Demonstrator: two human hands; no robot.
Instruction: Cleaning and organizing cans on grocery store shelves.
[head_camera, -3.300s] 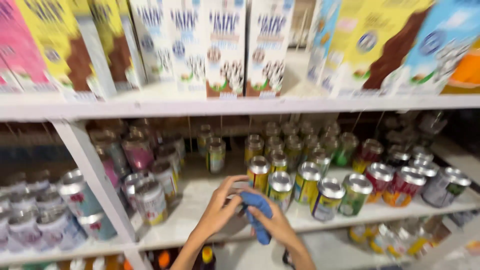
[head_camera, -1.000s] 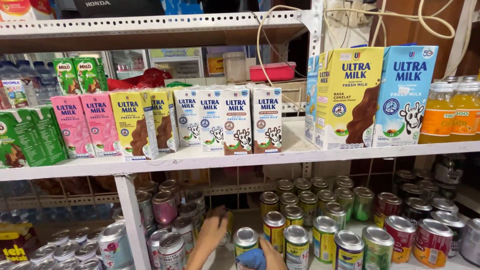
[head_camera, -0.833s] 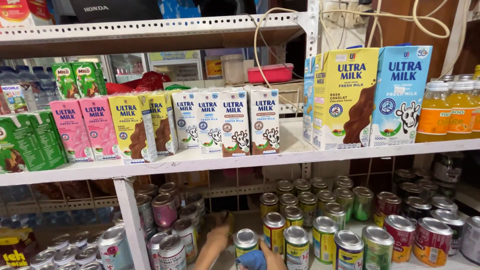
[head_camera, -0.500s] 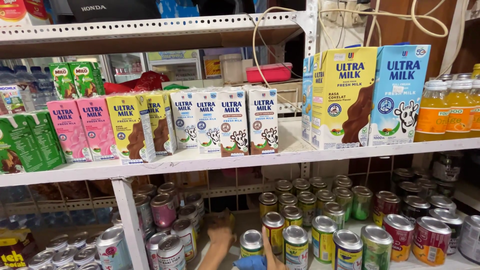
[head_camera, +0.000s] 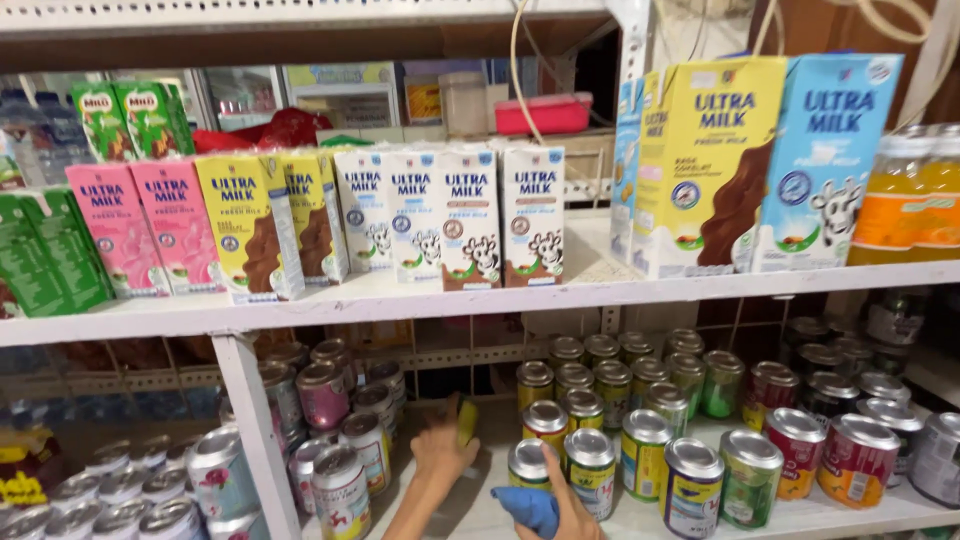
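- Blue cloth sits bunched in your right hand, at the lower shelf's front edge beside the cans.
- Your left hand closes round a yellow can farther back.
- This looks like wiping stock; next, bring cloth and can together.
- Both wrists are cut off below.

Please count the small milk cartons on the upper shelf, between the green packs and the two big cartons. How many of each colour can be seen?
Pink cartons: 2
Yellow cartons: 2
White cartons: 4
Total: 8 in view; any that stand behind these are hidden.
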